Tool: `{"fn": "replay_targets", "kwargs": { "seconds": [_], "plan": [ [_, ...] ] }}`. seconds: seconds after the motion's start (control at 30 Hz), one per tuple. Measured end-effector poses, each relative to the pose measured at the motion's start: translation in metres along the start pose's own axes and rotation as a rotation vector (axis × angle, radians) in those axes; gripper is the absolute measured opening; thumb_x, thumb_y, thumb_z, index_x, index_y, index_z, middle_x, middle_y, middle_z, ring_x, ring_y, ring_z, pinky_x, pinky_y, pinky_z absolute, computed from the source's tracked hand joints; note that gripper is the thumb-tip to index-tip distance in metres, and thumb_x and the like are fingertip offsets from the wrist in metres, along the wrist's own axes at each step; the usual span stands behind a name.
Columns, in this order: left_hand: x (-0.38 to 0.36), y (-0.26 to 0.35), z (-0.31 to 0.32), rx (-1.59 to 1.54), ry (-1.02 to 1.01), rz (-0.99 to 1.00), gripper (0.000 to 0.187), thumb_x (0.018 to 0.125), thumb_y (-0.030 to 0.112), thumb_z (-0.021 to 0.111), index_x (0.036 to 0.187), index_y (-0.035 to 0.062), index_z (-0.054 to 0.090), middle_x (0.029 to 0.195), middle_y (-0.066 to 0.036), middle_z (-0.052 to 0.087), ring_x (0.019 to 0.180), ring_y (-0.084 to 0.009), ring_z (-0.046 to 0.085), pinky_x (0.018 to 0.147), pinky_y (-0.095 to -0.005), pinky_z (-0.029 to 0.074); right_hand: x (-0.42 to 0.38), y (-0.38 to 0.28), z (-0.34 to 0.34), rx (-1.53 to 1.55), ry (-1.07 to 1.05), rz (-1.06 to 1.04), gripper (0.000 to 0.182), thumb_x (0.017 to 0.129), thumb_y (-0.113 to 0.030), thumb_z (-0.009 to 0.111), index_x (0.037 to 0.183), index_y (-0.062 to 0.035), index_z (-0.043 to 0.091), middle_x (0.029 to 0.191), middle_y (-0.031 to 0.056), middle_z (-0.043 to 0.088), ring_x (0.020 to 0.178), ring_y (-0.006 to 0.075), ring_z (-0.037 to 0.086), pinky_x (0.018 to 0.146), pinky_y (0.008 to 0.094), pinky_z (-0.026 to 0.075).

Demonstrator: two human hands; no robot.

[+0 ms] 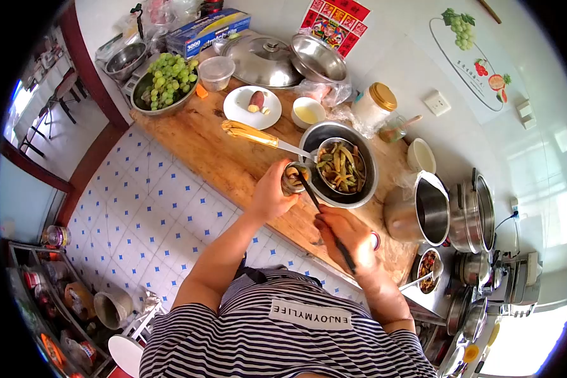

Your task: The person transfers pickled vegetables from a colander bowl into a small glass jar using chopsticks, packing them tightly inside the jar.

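Note:
My left hand (273, 192) is wrapped round a small glass jar (292, 181) with brownish pieces inside, near the table's front edge. My right hand (348, 234) grips dark chopsticks (311, 193), whose tips reach into the jar's mouth. Just beyond the jar stands a steel bowl (370, 165). In it sits a ladle-like strainer (324, 146) full of green-brown pickled strips (341, 167); its yellow-wrapped handle (250, 133) lies over the bowl's rim and points left.
Behind are a white plate (238, 107), a small yellow-liquid bowl (307, 113), a grape bowl (164, 82) and a large lid (264, 60). A steel pot (404, 213) stands right of the wooden table (195, 142). A gold-lidded jar (377, 104) is near the wall.

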State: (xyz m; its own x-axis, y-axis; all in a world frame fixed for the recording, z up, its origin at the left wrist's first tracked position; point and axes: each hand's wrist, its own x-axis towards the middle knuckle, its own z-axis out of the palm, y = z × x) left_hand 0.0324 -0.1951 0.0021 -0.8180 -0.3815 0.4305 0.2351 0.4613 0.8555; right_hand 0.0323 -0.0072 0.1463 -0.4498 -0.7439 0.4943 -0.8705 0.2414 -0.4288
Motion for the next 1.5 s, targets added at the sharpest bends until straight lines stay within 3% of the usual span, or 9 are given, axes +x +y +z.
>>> {"fn": "replay_targets", "kwargs": {
  "seconds": [0.3,0.5,0.7,0.9,1.07,1.17,1.23,1.3,1.5],
  "plan": [
    [-0.001,0.012,0.005,0.053,0.056,-0.055,0.068,0.069,0.011,0.08,0.128,0.0031,0.046,0.115,-0.019,0.06,0.106,-0.0399,0.059,0.087,-0.0437,0.051,-0.002,0.013,0.002,-0.066,-0.011,-0.146,0.021,0.075,0.004,0.077,0.092,0.0036,0.064,0.099,0.0183,0.067,0.085,0.0302,0.071,0.068,0.0353,0.06],
    [-0.006,0.007,0.012,0.123,0.127,-0.014,0.069,0.068,0.012,0.081,0.128,0.0027,0.047,0.116,-0.019,0.059,0.107,-0.0394,0.059,0.088,-0.0439,0.05,0.004,0.015,0.008,0.066,-0.006,0.085,0.017,0.081,0.004,0.072,0.096,0.0042,0.064,0.098,0.02,0.068,0.08,0.033,0.069,0.069,0.0358,0.057],
    [-0.008,0.004,0.016,0.117,0.138,-0.04,0.072,0.068,0.011,0.082,0.129,0.0002,0.045,0.117,-0.02,0.057,0.108,-0.04,0.057,0.089,-0.0445,0.049,-0.001,0.02,-0.015,0.154,-0.012,0.084,0.016,0.083,0.004,0.07,0.099,0.0021,0.068,0.098,0.0177,0.071,0.085,0.0286,0.071,0.073,0.0331,0.057],
    [-0.009,0.008,0.024,0.173,0.2,-0.071,0.074,0.066,0.013,0.085,0.126,0.0017,0.045,0.115,-0.019,0.057,0.107,-0.0389,0.057,0.089,-0.0445,0.049,-0.012,0.088,-0.03,0.385,0.376,0.662,0.016,0.097,-0.007,0.061,0.107,0.0032,0.069,0.086,0.0094,0.072,0.075,0.0125,0.066,0.069,0.0255,0.054],
    [-0.006,0.008,0.024,0.191,0.195,-0.104,0.076,0.063,0.014,0.088,0.125,0.0018,0.045,0.114,-0.019,0.057,0.107,-0.0387,0.057,0.089,-0.0447,0.049,-0.02,0.157,0.019,0.442,0.357,0.666,0.018,0.098,-0.011,0.061,0.099,0.006,0.067,0.083,0.0071,0.07,0.071,0.0112,0.064,0.067,0.0245,0.054],
    [-0.006,0.009,0.023,0.183,0.204,-0.081,0.076,0.063,0.014,0.088,0.125,0.0014,0.045,0.114,-0.019,0.057,0.107,-0.0388,0.057,0.089,-0.0446,0.049,-0.028,0.178,0.023,0.381,0.388,0.617,0.021,0.101,-0.013,0.056,0.099,0.0062,0.063,0.089,0.0124,0.068,0.08,0.0184,0.069,0.071,0.0313,0.06],
    [-0.007,0.012,0.022,0.186,0.196,-0.075,0.077,0.063,0.012,0.086,0.126,0.0003,0.044,0.115,-0.019,0.055,0.107,-0.0396,0.056,0.088,-0.0439,0.05,-0.017,0.166,0.009,0.6,0.532,0.652,0.028,0.101,-0.022,0.057,0.098,0.0055,0.06,0.093,0.0145,0.067,0.081,0.022,0.069,0.072,0.0338,0.061],
    [-0.007,0.009,0.023,0.188,0.205,-0.071,0.076,0.063,0.013,0.087,0.125,0.0007,0.044,0.115,-0.019,0.056,0.107,-0.0393,0.057,0.089,-0.0441,0.049,-0.012,0.158,-0.004,0.709,0.664,0.713,0.033,0.1,-0.027,0.06,0.091,0.005,0.06,0.089,0.0139,0.068,0.07,0.0205,0.067,0.067,0.0327,0.061],
    [-0.007,0.01,0.023,0.203,0.203,-0.076,0.076,0.063,0.012,0.087,0.125,0.0009,0.044,0.116,-0.019,0.056,0.107,-0.0391,0.057,0.09,-0.0443,0.049,-0.026,0.169,-0.026,0.801,0.806,0.865,0.041,0.098,-0.036,0.062,0.093,0.0048,0.059,0.09,0.0176,0.068,0.077,0.026,0.069,0.069,0.0362,0.063]
  ]
}}
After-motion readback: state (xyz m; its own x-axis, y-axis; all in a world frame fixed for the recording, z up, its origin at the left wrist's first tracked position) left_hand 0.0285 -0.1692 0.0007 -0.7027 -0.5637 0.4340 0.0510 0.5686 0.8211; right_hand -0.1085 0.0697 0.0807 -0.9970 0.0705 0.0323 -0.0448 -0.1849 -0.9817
